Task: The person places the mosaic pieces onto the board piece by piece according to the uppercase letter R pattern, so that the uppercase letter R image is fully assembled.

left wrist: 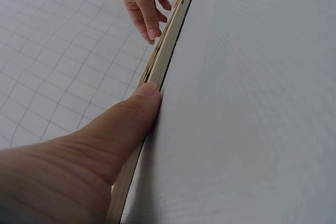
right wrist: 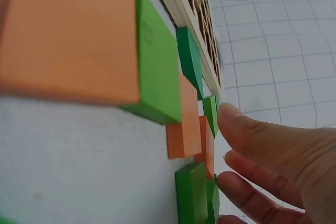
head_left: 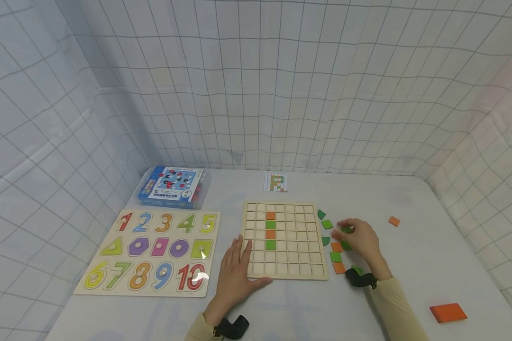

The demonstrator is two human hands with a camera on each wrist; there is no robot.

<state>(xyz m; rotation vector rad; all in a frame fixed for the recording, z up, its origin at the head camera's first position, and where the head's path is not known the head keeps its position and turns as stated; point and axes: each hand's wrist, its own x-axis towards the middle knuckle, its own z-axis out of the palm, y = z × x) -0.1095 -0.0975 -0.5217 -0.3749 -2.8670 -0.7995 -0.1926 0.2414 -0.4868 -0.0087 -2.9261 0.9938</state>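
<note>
Grid board [head_left: 296, 246] lies beside puzzle [head_left: 153, 234] numbered 1–10.

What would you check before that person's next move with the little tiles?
1. Board within hold: ok, left hand touches its edge.
2. Pattern card uncovered: ok, beyond the board.
3. Placed tiles lined up: ok, four in one column, orange and green alternating.
4. Right hand free: ok, thumb and fingers apart in the right wrist view.
5. Loose tiles all together: not ok, one orange tile lies off to the right.
6. Pattern matched exactly: cannot tell, card details too small.
</note>
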